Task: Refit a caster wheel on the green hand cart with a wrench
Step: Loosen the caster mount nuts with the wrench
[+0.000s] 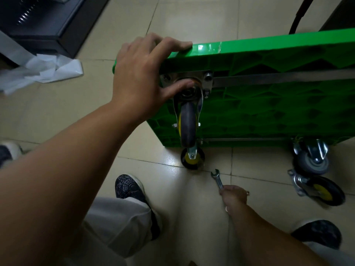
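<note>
Now, step: wrench [216, 178] readied for caster wheel [188, 123].
Left hand [138, 73]: gripped green hand cart [269, 104] edge.
Right hand [233, 195]: held wrench.
Next: probably onto mount bolt [208, 76].

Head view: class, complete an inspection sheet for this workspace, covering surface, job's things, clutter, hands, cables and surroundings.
Surface: glossy beige tiled floor.
Job's things: green hand cart tipped on its edge; caster wheel at its upper corner plate; loose caster lying on the floor; wrench.
Clutter: crumpled white sheet, left.
Hands: left hand grips the cart's top edge, thumb by the caster plate; right hand holds the wrench low, near the floor.
Cables: nothing seen.
Surroundings: dark cabinet upper left; person's shoe.
</note>
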Action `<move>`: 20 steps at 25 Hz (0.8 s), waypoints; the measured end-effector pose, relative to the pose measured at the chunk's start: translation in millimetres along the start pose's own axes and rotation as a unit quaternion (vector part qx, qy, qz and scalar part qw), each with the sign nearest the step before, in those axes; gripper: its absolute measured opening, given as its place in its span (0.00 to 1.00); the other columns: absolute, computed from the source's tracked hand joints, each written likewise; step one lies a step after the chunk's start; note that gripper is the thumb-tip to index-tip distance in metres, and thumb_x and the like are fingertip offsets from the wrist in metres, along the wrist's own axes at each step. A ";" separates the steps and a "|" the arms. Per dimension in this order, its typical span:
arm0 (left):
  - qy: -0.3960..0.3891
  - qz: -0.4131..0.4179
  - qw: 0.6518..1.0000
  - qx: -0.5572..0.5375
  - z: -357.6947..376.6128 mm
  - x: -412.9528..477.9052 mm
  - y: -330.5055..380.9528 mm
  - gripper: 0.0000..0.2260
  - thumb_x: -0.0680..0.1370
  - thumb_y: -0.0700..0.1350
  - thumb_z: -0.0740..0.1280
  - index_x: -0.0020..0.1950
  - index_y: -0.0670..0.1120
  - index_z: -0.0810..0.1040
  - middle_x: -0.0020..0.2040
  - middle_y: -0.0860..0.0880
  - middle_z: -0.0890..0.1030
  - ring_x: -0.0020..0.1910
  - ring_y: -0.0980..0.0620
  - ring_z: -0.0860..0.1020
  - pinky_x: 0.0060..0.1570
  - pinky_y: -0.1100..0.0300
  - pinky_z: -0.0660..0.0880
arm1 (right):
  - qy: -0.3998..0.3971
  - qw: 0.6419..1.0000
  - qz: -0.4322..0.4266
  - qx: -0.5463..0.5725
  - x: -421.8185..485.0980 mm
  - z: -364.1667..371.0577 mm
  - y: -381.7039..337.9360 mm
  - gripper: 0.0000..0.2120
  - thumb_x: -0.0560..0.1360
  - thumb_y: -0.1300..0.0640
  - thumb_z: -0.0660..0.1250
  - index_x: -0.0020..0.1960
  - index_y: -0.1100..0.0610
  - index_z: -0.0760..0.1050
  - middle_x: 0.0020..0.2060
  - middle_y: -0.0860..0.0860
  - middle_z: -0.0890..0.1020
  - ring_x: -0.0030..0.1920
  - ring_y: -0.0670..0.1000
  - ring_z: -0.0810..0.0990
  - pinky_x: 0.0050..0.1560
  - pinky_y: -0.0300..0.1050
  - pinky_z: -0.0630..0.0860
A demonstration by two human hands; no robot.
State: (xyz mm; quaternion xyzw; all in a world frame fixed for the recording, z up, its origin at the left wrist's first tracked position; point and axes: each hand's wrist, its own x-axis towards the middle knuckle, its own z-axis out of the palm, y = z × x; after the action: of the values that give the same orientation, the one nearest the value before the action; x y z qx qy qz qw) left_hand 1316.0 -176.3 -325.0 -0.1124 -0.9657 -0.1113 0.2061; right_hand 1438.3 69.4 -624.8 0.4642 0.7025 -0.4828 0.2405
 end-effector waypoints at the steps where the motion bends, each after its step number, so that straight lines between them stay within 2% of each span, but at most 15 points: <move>1: -0.001 -0.001 1.000 0.000 0.7 -0.1 0.1 0.29 0.75 0.68 0.65 0.72 0.56 0.73 0.61 0.46 0.77 0.58 0.44 0.74 0.54 0.52 0.64 | 0.000 1.000 -0.001 -0.012 2.6 -0.3 1.9 0.05 0.74 0.69 0.70 0.45 0.62 0.83 0.43 0.60 0.84 0.39 0.56 0.78 0.41 0.44 0.74; 4: 0.001 -0.006 1.000 0.002 1.6 -0.2 -1.4 0.29 0.75 0.68 0.66 0.72 0.56 0.73 0.61 0.46 0.77 0.59 0.44 0.74 0.56 0.50 0.66 | 0.024 0.999 0.004 -0.040 10.0 -0.9 6.8 0.04 0.74 0.66 0.71 0.41 0.60 0.83 0.37 0.59 0.83 0.34 0.57 0.79 0.35 0.47 0.78; 8: 0.007 -0.002 1.000 0.004 1.7 -1.0 -2.0 0.29 0.75 0.68 0.66 0.72 0.55 0.73 0.62 0.47 0.77 0.60 0.45 0.74 0.55 0.55 0.61 | 0.011 0.998 0.000 -0.066 20.2 5.8 20.1 0.13 0.70 0.68 0.74 0.30 0.56 0.80 0.33 0.60 0.83 0.33 0.59 0.80 0.39 0.56 0.80; 10: 0.009 -0.004 1.000 0.003 1.1 0.0 -1.9 0.29 0.75 0.69 0.66 0.72 0.55 0.73 0.62 0.47 0.77 0.60 0.45 0.74 0.55 0.56 0.61 | 0.004 0.996 -0.001 -0.090 21.3 9.6 22.9 0.09 0.70 0.68 0.74 0.33 0.59 0.80 0.36 0.61 0.84 0.35 0.58 0.81 0.40 0.55 0.82; 12: 0.011 -0.004 1.000 0.005 0.8 0.4 -2.6 0.29 0.76 0.68 0.66 0.72 0.55 0.73 0.62 0.46 0.77 0.60 0.44 0.74 0.55 0.55 0.62 | -0.014 0.994 -0.009 -0.104 21.5 10.2 19.7 0.01 0.73 0.65 0.74 0.42 0.62 0.82 0.42 0.61 0.85 0.38 0.57 0.81 0.38 0.46 0.79; 15: 0.011 0.001 1.000 0.010 1.3 0.3 -3.5 0.29 0.76 0.68 0.66 0.72 0.55 0.73 0.63 0.46 0.77 0.60 0.45 0.74 0.55 0.55 0.62 | -0.024 0.995 0.026 -0.090 21.9 13.4 16.0 0.09 0.75 0.58 0.72 0.49 0.65 0.83 0.47 0.59 0.85 0.48 0.57 0.84 0.42 0.41 0.77; 17: 0.008 0.000 1.000 0.014 0.5 1.2 -3.6 0.29 0.76 0.69 0.66 0.72 0.55 0.73 0.64 0.47 0.77 0.61 0.45 0.74 0.55 0.56 0.61 | -0.036 0.996 0.029 -0.074 22.6 15.3 17.4 0.09 0.77 0.59 0.69 0.52 0.62 0.83 0.50 0.58 0.84 0.52 0.58 0.83 0.36 0.38 0.73; 19: 0.010 0.003 1.000 0.017 -0.4 1.0 -4.1 0.28 0.76 0.68 0.66 0.72 0.55 0.73 0.64 0.47 0.77 0.61 0.45 0.74 0.55 0.56 0.61 | -0.034 0.993 0.012 -0.112 27.4 18.6 21.9 0.08 0.77 0.60 0.68 0.53 0.61 0.83 0.50 0.58 0.84 0.51 0.58 0.83 0.34 0.39 0.70; 20: 0.011 0.007 1.000 0.016 -0.5 0.8 -4.5 0.28 0.76 0.68 0.66 0.72 0.55 0.73 0.64 0.47 0.77 0.61 0.45 0.74 0.54 0.56 0.61 | -0.027 0.992 0.005 -0.121 30.1 21.0 23.7 0.08 0.77 0.60 0.68 0.53 0.62 0.82 0.49 0.58 0.84 0.47 0.58 0.83 0.33 0.38 0.69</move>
State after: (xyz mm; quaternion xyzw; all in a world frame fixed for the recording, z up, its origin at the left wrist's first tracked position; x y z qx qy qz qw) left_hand 1314.3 -180.6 -325.0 -0.1145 -0.9643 -0.0956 0.2189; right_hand 1443.2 65.6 -668.0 0.4225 0.7463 -0.4056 0.3161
